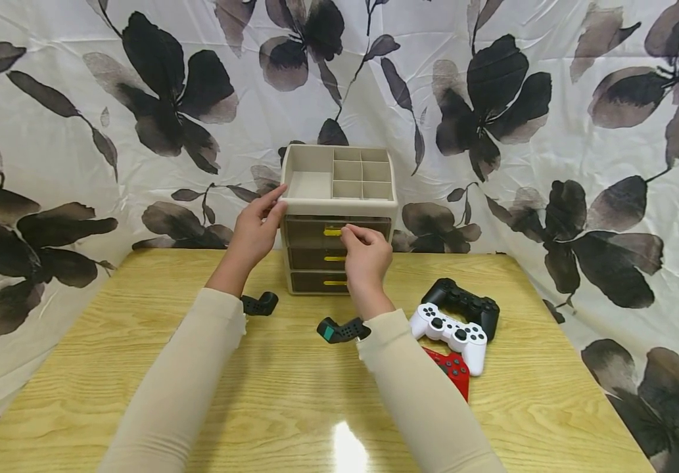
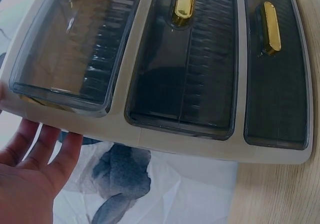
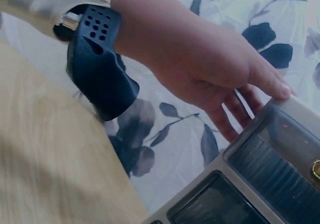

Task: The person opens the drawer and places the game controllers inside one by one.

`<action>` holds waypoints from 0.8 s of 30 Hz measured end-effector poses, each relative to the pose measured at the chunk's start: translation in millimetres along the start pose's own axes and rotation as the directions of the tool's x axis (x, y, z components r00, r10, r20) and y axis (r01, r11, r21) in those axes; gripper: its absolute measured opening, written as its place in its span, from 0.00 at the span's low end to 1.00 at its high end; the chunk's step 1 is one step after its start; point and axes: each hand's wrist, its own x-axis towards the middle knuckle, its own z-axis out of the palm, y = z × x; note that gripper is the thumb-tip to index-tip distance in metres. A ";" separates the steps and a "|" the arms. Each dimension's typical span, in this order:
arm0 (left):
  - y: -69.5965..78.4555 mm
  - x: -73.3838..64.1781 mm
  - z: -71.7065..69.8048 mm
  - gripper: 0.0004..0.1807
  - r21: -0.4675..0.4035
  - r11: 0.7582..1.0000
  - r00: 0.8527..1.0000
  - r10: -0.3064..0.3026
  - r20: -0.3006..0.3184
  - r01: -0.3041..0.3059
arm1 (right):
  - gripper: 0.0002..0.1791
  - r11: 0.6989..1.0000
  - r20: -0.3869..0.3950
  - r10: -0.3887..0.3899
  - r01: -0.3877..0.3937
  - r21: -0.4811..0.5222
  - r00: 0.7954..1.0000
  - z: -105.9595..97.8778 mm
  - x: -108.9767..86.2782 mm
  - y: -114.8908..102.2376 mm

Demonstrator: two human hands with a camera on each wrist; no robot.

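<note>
A small cream drawer cabinet (image 1: 339, 209) with three dark see-through drawers and yellow-gold handles stands at the back of the table. My left hand (image 1: 258, 226) rests against its upper left side; in the right wrist view the thumb of this left hand (image 3: 220, 68) lies on the front edge, with the other fingers, fairly straight, along the side. My right hand (image 1: 369, 259) pinches the right end of the top drawer's handle (image 1: 332, 232). That top drawer (image 2: 75, 43) stands slightly proud of the frame in the left wrist view. The lower two drawers look closed.
Black (image 1: 482, 309), white (image 1: 448, 334) and red (image 1: 450, 369) game controllers lie close together on the wooden table (image 1: 292, 394), right of the cabinet; my right sleeve partly covers the red one. A floral cloth (image 1: 197, 39) hangs behind. The cabinet's top has several compartments.
</note>
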 end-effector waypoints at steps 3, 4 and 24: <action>-1.0 0.7 -0.4 0.26 -0.004 1.000 1.000 0.005 0.004 -0.005 | 0.07 1.000 -0.003 -0.005 0.005 -0.017 1.000 -1.5 -2.2 -0.1; -1.1 1.0 -0.6 0.26 -0.012 1.000 1.000 0.005 0.007 -0.005 | 0.06 1.000 -0.004 -0.008 0.008 -0.024 1.000 -2.0 -3.0 -0.1; -2.5 4.1 -2.8 0.27 -0.120 0.991 0.997 -0.046 0.055 0.053 | 0.06 0.995 -0.011 -0.016 0.015 -0.094 1.000 -17.1 -25.7 -6.9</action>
